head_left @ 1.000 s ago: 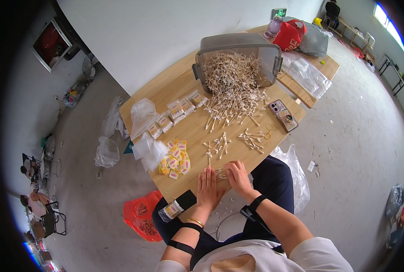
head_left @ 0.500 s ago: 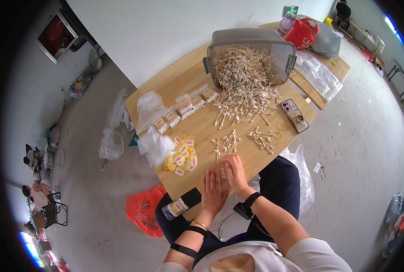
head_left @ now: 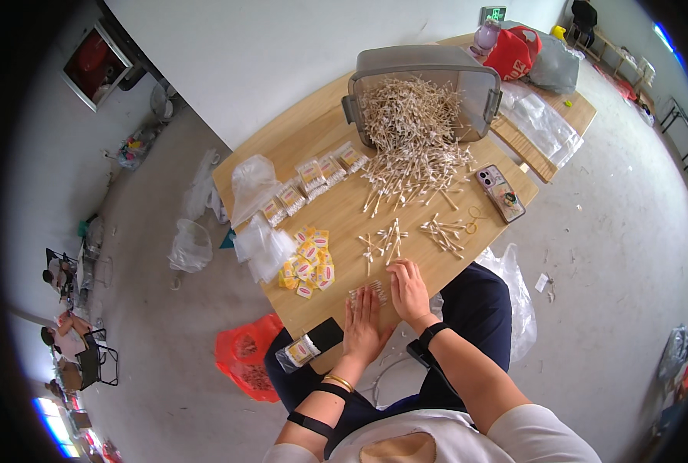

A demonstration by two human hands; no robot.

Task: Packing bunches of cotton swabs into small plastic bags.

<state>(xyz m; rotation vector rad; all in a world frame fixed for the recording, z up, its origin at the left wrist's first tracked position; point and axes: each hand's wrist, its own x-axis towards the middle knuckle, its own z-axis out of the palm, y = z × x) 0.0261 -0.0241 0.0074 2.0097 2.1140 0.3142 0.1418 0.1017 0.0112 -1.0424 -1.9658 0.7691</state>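
Observation:
My left hand [head_left: 364, 327] lies flat near the table's front edge, its fingers stretched over the end of a short row of cotton swabs [head_left: 379, 292]. To the right of that row rests my right hand [head_left: 411, 295], its fingers loosely bent and nothing visible in them. Just beyond its fingertips is a small loose group of cotton swabs [head_left: 391, 241]. A second small group of swabs [head_left: 442, 234] lies farther right. At the back, a grey plastic bin [head_left: 479, 104] on its side spills a large heap of cotton swabs [head_left: 413, 127] onto the table.
Yellow and white cards [head_left: 307, 266] lie left of my hands, beside clear plastic bags [head_left: 265, 248]. Filled swab packs [head_left: 311, 176] form a row behind. One pack [head_left: 302, 351] sits by a black pad at the front edge. A phone [head_left: 501, 193] is at the right.
My right hand has shifted slightly right, away from my left hand, uncovering more of the short row of swabs. My left hand stays nearly in place.

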